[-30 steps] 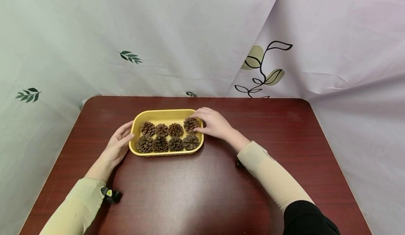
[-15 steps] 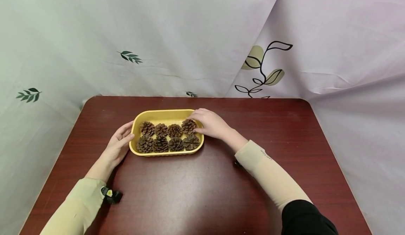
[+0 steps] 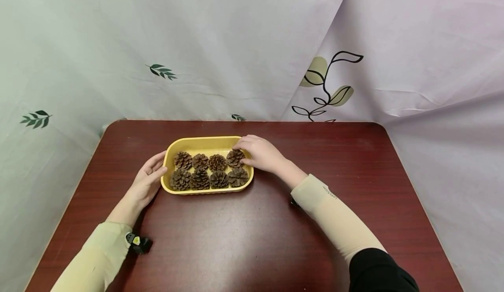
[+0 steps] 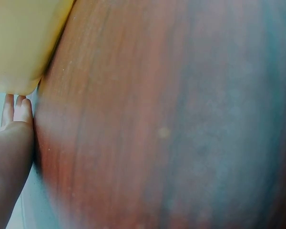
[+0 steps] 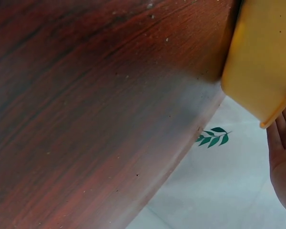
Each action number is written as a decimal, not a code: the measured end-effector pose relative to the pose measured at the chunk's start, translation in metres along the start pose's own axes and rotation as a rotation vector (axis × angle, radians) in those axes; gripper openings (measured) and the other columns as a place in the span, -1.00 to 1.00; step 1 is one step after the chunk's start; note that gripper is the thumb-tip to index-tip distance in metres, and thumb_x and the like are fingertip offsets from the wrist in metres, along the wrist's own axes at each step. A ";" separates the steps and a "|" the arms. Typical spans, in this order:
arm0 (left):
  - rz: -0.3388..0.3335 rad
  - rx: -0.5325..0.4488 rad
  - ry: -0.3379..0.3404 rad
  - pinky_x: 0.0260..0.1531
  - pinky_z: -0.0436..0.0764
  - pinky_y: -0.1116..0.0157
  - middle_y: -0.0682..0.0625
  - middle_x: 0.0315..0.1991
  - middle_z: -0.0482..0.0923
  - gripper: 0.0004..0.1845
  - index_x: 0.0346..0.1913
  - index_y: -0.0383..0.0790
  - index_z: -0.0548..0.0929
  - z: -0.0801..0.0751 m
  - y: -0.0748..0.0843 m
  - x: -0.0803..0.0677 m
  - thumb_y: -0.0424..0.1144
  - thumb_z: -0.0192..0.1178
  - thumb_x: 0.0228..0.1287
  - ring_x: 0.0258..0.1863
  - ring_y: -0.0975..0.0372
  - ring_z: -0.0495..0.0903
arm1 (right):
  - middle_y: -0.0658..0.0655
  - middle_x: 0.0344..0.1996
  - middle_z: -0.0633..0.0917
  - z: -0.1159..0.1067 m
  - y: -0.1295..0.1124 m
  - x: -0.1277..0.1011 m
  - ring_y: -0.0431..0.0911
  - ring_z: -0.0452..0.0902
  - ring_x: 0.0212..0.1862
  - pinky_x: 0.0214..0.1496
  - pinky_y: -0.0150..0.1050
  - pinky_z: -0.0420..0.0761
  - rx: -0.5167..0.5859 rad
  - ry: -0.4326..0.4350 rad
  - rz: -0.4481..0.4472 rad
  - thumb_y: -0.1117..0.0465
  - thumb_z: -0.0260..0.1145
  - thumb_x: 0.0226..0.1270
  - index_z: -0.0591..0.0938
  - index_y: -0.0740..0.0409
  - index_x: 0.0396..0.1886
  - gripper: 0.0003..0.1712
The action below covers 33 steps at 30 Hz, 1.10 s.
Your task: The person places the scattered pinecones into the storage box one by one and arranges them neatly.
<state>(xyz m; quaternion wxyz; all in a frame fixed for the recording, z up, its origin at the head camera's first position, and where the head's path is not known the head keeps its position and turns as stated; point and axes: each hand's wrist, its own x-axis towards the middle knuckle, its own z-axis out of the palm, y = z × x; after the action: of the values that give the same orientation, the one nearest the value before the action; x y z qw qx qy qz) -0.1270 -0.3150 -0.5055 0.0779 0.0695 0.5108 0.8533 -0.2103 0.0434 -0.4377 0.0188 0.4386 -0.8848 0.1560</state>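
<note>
1. In the head view I see the shallow yellow oblong plastic tray (image 3: 197,143) sitting a little left of the middle of the frame, on the dark red-brown wooden worktop (image 3: 252,231).
2. The tray holds eight brown pine cones in two rows of four; the one I am watching is the brown pine cone at the right end of the back row (image 3: 235,157).
3. My right hand (image 3: 261,153) reaches in from the lower right over the tray's right end. Its fingers curl round that back-row cone, thumb on the near side, so I read this grip as clamped on the cone, though the fingertips partly hide the contact and I cannot be fully sure.
4. My left hand (image 3: 147,180) lies at the tray's left end with the fingers relaxed and nearly straight against the outer wall; this grip is apart and holds nothing.
5. The left wrist view shows the tray's yellow wall in the upper left corner with worktop filling the rest, all blurred.
6. The right wrist view shows the tray's yellow corner at the upper right, above the worktop's edge.
7. Behind the worktop hangs a pale cloth backdrop printed with leaf sprigs (image 3: 252,43), filling the upper half of the head view.
</note>
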 end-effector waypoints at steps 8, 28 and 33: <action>-0.009 0.004 -0.002 -0.01 0.57 0.37 0.01 0.18 0.48 -0.49 0.35 -0.29 0.27 -0.002 -0.001 -0.001 -0.63 -0.20 0.37 0.06 0.22 0.57 | -0.01 0.02 0.63 0.000 -0.001 -0.001 -0.12 0.45 0.15 0.32 -0.26 0.33 0.017 -0.001 0.002 0.13 0.40 0.16 0.61 0.05 0.07 -0.56; -0.017 0.029 -0.009 0.00 0.56 0.40 0.02 0.19 0.46 -0.49 0.37 -0.31 0.23 -0.006 0.001 -0.001 -0.61 -0.20 0.39 0.10 0.27 0.52 | -0.03 -0.07 0.64 -0.005 0.007 -0.026 -0.17 0.48 0.07 0.22 -0.26 0.40 0.172 0.177 0.059 0.16 0.43 0.12 0.63 0.05 0.05 -0.56; -0.020 0.026 -0.019 -0.01 0.57 0.39 0.01 0.20 0.46 -0.49 0.37 -0.33 0.20 -0.009 0.004 -0.003 -0.61 -0.21 0.39 0.09 0.26 0.54 | -0.01 -0.02 0.63 -0.008 0.010 -0.041 -0.15 0.47 0.11 0.25 -0.22 0.39 0.193 0.223 0.084 0.11 0.42 0.14 0.61 0.07 0.07 -0.53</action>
<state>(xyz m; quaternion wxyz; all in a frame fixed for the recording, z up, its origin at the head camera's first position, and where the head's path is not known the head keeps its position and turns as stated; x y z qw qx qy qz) -0.1258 -0.3251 -0.5060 0.0906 0.0735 0.5216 0.8452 -0.1939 0.0829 -0.4392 0.0679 0.3808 -0.8758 0.2888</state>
